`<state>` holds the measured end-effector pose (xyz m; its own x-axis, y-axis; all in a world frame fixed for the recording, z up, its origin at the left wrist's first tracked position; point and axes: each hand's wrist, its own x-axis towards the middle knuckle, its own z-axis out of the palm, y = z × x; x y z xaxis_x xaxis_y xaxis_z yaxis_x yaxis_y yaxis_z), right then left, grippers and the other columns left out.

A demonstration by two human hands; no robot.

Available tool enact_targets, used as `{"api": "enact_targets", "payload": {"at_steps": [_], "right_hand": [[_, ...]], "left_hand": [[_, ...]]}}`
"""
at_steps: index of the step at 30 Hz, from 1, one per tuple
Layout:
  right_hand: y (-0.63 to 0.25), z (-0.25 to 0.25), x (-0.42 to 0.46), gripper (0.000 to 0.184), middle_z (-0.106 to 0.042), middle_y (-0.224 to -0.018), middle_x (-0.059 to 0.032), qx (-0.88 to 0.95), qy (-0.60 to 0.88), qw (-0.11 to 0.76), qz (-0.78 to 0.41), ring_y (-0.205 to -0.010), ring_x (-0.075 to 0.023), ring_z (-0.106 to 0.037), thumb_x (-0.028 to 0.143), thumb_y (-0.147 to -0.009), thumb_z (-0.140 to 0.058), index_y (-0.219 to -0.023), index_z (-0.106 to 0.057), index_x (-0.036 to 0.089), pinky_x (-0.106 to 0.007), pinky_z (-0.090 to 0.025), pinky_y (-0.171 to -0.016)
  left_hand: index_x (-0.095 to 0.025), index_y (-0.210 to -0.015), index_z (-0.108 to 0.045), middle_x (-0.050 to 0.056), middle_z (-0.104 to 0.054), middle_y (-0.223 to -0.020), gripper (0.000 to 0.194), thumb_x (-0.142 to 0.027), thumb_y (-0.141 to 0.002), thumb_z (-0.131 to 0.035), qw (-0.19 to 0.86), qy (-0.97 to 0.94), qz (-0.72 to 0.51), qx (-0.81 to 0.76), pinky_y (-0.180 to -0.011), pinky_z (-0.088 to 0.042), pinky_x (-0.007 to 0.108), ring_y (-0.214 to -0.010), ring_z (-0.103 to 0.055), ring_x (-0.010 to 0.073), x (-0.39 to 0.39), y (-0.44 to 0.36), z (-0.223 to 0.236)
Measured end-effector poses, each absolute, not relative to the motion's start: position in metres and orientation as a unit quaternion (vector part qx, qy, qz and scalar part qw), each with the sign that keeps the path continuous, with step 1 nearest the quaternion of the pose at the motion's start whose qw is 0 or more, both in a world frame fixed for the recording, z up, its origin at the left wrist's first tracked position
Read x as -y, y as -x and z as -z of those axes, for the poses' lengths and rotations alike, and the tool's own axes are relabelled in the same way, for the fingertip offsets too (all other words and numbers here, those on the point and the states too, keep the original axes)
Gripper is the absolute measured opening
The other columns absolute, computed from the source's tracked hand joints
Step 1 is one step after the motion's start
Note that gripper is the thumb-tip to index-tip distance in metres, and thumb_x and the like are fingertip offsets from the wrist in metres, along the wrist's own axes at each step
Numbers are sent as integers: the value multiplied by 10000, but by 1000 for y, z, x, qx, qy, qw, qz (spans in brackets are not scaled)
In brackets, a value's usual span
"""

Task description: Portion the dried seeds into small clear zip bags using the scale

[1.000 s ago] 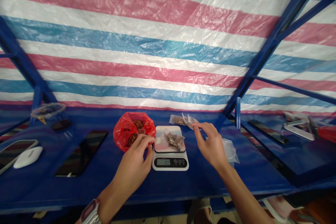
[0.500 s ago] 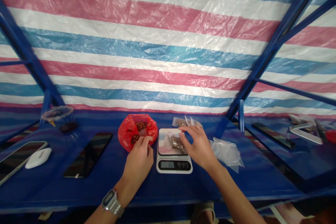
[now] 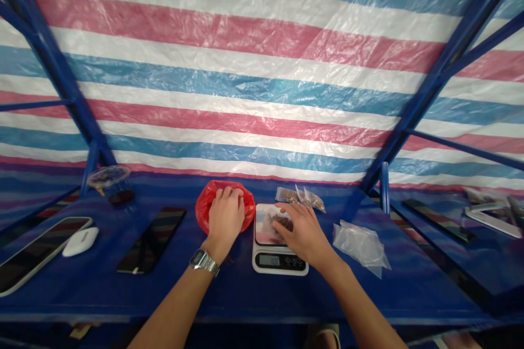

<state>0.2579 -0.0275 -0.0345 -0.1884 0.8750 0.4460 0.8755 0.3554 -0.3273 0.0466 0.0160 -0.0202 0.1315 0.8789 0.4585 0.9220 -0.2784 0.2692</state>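
My left hand (image 3: 224, 215), with a metal watch on the wrist, reaches over the mouth of a red plastic bag (image 3: 202, 210). Its fingers bend down into the bag, so their tips and whatever they touch are hidden. On the white kitchen scale (image 3: 259, 262) lies a small clear bag (image 3: 268, 220) with brown pieces in it. My right hand (image 3: 301, 232) rests at this bag's right side, thumb and index finger apart around it. The scale's display is lit, but its digits are too blurred to read.
Behind the scale lie several filled small bags (image 3: 313, 200); empty clear bags (image 3: 362, 245) are on the right. To the left are a black phone (image 3: 153, 240), another phone (image 3: 36, 253), a white earbud case (image 3: 81, 241) and a plastic cup (image 3: 117, 185). Blue metal bars (image 3: 401, 131) frame the table.
My left hand has moved up and over the red bag, covering the brown pieces seen in it before. My right hand has lowered slightly onto the small bag. The view has shifted a little.
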Motion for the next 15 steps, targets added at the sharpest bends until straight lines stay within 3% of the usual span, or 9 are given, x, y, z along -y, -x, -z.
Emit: {"api": "enact_targets", "payload": {"at_steps": [9,15], "right_hand": [[-262,34,27,294,-736,-1158,-71,756,572,319,10,-1152,-293,-646,338,-982,-593,-1261,-655,267,-485,-401,-1034],[-265,32,27,298,-731,-1157,-71,752,565,340,13,-1151,-286,-645,359,-997,-574,-1272,-646,269,-486,-376,-1045]], "left_hand": [[-197,-1077,-739,138,-678,-1186,326,-177,-1000,-423,61,780,232,578,-990,-459,458,-1151,-544,318,-46,-33,38],[-184,-1024,-750,155,-691,-1173,307,-187,-993,-444,65,787,221,572,-944,-480,446,-1143,-562,319,-47,-42,36]]}}
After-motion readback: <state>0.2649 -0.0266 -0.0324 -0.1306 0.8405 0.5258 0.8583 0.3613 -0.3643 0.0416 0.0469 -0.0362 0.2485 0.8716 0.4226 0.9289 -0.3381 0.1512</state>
